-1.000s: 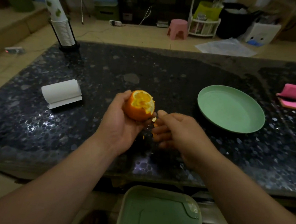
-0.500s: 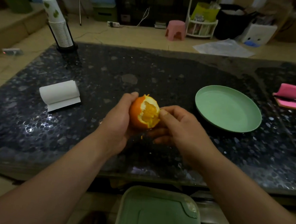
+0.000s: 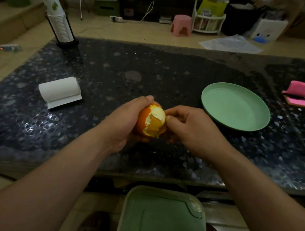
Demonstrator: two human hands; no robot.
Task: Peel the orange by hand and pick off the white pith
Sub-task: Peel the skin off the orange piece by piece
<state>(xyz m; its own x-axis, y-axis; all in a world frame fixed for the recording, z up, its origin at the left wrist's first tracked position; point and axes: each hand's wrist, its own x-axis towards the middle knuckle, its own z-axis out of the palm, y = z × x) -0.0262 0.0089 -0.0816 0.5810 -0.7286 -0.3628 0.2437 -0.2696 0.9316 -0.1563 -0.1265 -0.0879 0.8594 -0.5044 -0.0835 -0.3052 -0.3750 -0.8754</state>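
Orange (image 3: pixel 155 124), half bared, is sitting cupped in the curled grip of the left hand (image 3: pixel 127 120) above the counter (image 3: pixel 171 70), while the right hand (image 3: pixel 191 128) is pinching the torn peel (image 3: pixel 142 118) edge beside that grip (light, soft, likely slippery fruit, best squeezed gently).

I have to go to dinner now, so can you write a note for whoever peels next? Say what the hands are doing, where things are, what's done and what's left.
Left hand grips the orange, held above the dark table.
Right hand: thumb on the fruit's torn edge, fingers curled at its right side.
Green plate sits on the table to the right, apart from both hands.
Done: one patch stripped; flesh and white pith show.
To do: the remaining peel, then the pith.
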